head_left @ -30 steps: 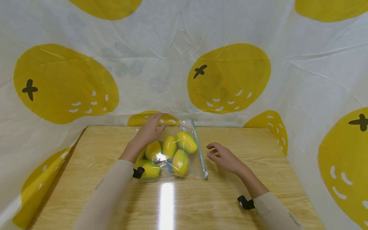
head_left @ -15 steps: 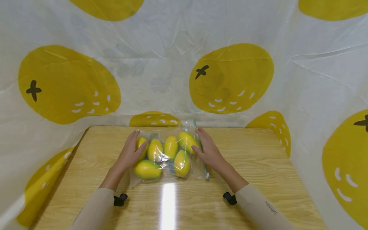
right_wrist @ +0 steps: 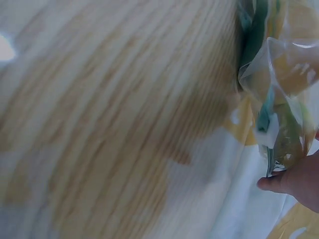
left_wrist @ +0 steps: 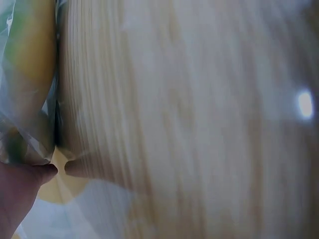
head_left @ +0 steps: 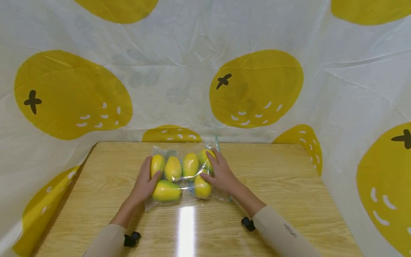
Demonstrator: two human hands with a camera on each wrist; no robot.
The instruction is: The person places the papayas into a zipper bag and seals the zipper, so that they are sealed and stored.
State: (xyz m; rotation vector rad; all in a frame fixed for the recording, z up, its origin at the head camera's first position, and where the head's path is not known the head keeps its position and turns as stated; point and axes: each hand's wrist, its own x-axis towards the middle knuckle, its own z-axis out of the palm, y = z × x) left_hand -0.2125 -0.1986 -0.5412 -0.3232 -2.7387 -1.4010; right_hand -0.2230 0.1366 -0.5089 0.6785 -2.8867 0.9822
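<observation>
A clear zip bag (head_left: 185, 194) lies on the table with several yellow-green mangoes inside, among them one mango (head_left: 173, 169) near the middle. My left hand (head_left: 143, 185) holds the bag's left end, its thumb over the plastic and its fingers along the outer side. At the right end my right hand (head_left: 222, 175) grips the bag over the mangoes, thumb and fingers spread across them. Its palm hides much of the green zip strip (head_left: 217, 143). In the left wrist view the thumb (left_wrist: 46, 173) touches the plastic; in the right wrist view the thumb (right_wrist: 273, 184) meets the zip edge.
The wooden table (head_left: 276, 164) has a bright light reflection in front of the bag. A white cloth (head_left: 179, 92) printed with big yellow fruits hangs behind and at both sides. A black wrist camera (head_left: 132, 239) sits on each arm.
My left hand has come down from above the bag to its left end. My right hand has moved left from the bare table onto the bag's right end, pushing the zip edge inward.
</observation>
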